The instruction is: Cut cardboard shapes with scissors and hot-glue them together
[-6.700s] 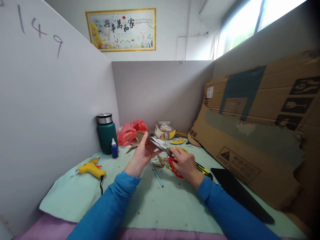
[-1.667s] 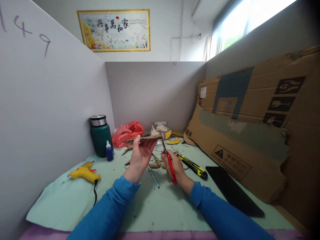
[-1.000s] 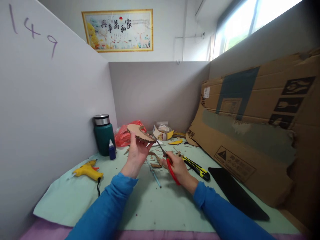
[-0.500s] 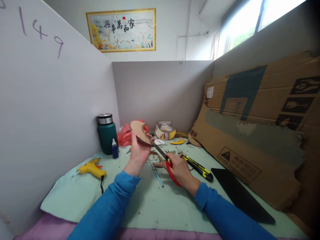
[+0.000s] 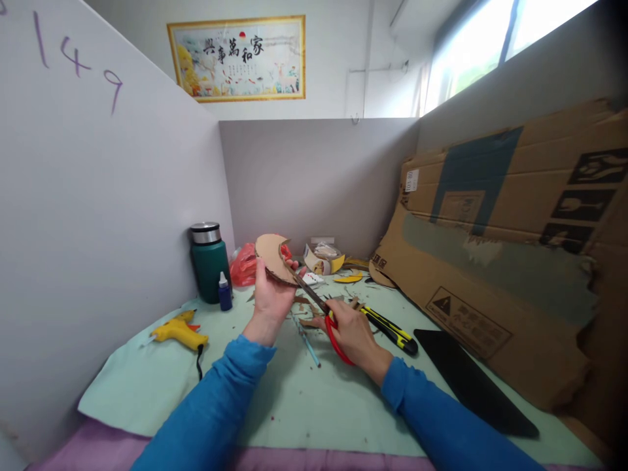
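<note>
A crescent-shaped piece of cardboard (image 5: 271, 254) is held up above the table by my left hand (image 5: 271, 297), thumb on its near face and fingers behind. My right hand (image 5: 350, 330) grips a pair of scissors (image 5: 338, 343) by the red handles. The dark blades point up and left, and their tips meet the inner curve of the cardboard. Below the hands lie a light-blue pencil (image 5: 310, 347) and cardboard scraps (image 5: 310, 322). A yellow and black utility knife (image 5: 391, 329) rests just right of my right hand.
A yellow glue gun (image 5: 180, 331) lies at the left, near a green flask (image 5: 209, 265) and a small blue bottle (image 5: 224, 294). A red plastic bag (image 5: 242, 267) sits behind. At right, a large cardboard sheet (image 5: 490, 261) leans beside a black flat piece (image 5: 473, 383).
The cardboard has tilted slightly in my left hand, so more of its face and its upper tip show. My right hand and the scissors have hardly moved.
</note>
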Action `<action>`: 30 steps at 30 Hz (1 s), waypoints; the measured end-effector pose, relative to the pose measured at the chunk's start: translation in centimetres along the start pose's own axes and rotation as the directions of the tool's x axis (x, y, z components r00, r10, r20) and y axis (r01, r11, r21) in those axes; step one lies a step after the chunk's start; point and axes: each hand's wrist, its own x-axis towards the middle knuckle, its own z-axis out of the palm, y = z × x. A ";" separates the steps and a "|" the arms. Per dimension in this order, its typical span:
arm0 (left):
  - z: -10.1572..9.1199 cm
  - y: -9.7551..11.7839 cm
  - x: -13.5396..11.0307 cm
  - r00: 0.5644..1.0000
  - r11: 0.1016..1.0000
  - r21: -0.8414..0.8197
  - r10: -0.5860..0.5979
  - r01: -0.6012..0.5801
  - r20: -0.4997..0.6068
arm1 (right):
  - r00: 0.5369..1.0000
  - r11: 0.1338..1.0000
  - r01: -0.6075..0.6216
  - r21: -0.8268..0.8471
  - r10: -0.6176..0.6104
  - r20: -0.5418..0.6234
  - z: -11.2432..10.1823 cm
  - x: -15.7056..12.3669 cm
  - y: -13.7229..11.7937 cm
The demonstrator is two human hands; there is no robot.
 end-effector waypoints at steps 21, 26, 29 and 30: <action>0.3 0.3 -0.4 1.000 0.998 -0.053 -0.019 0.019 0.001 | 0.997 0.997 0.013 -0.070 -0.018 -0.069 0.3 -0.1 0.0; 0.1 0.3 -0.2 1.000 0.998 -0.053 -0.020 0.020 -0.001 | 0.997 0.997 0.018 -0.076 -0.024 -0.072 0.4 -0.1 0.1; 0.0 0.3 -0.1 1.000 0.998 -0.055 -0.022 0.022 -0.001 | 0.997 0.996 0.020 -0.082 -0.026 -0.071 0.4 -0.1 0.1; -0.1 0.3 -0.1 1.000 0.998 -0.054 -0.021 0.021 -0.001 | 0.997 0.996 0.020 -0.085 -0.026 -0.069 0.3 -0.1 0.1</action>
